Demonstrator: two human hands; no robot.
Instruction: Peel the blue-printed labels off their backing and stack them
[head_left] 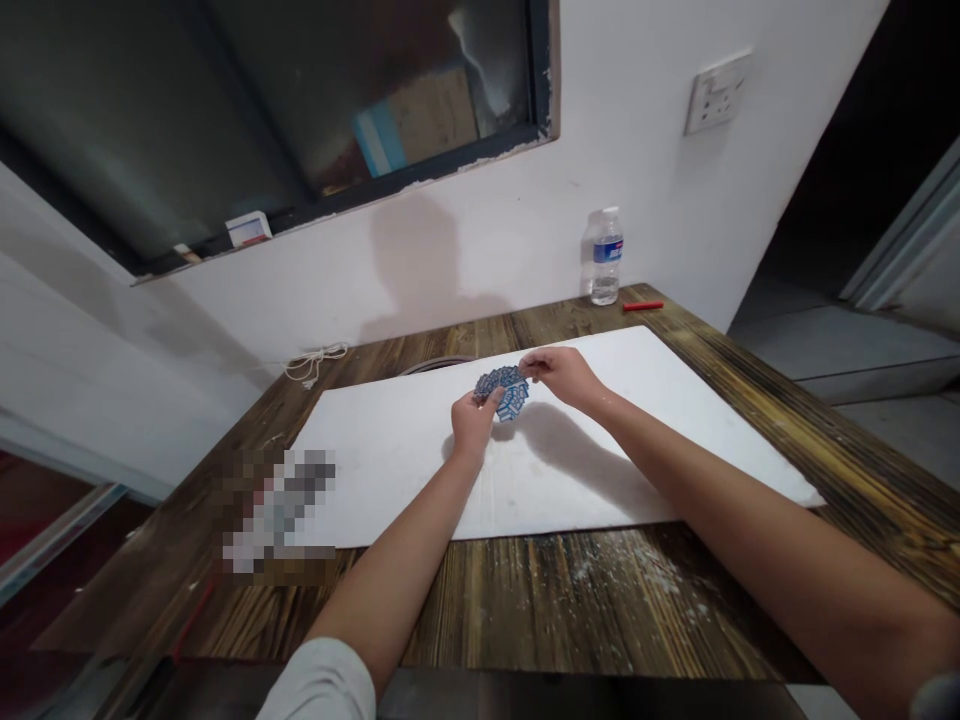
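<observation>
My left hand (pixel 471 424) is closed around the lower left edge of a small, roughly round blue piece with white-outlined segments (pixel 512 400), which looks like a fan of cards. My left thumb lies across its face. The piece is held up over a white board (pixel 397 450), casting a shadow on it. My right hand (pixel 559 372) is at the upper right edge of the piece, its fingers pinched together. Whether those fingertips grip the piece's edge or something small cannot be made out.
The board lies on a dark wooden table (pixel 525 610) with white specks near its front edge. Toward the back stand a water bottle (pixel 607 260), a red stick-like item (pixel 643 306) and a white cable (pixel 315 362). A pixelated patch covers something at left. A wall and window (pixel 300 90) rise behind.
</observation>
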